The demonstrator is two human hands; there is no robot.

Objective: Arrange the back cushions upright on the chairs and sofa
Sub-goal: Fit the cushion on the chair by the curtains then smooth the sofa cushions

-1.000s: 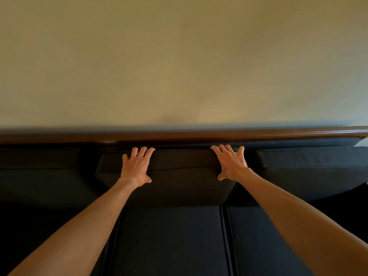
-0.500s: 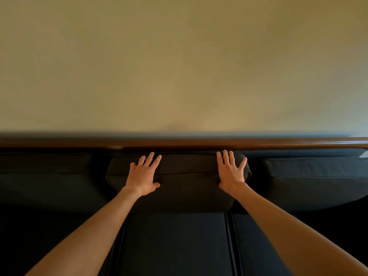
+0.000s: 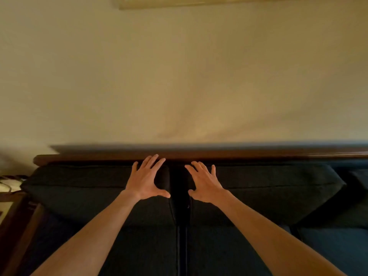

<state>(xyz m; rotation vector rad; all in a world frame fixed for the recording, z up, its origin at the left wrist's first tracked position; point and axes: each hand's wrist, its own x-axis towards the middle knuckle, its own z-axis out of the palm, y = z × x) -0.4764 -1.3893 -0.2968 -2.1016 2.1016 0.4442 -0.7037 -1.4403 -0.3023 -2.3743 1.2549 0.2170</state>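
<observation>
- Left back cushion (image 3: 79, 188), under the left hand (image 3: 146, 181) fingers (image 3: 153, 162): dark navy-black fabric, plain, no pattern.
- Right back cushion (image 3: 278, 188), under the right hand (image 3: 205, 184) fingers (image 3: 196, 168): same dark navy-black fabric, plain.
- Gap (image 3: 180, 186) between the two thumbs: black.
- Seat cushions (image 3: 143, 251), below the fingers toward the wrists: dark blue-black, plain.
- Wooden rail (image 3: 258, 154), just beyond the fingertips: dark reddish brown, glossy.
- Wall (image 3: 179, 76), above the fingertips: pale cream-yellow, plain, with a faint warm tan shadow streak.
- Strip (image 3: 179, 2) at the top edge, far above the fingers: light beige.
</observation>
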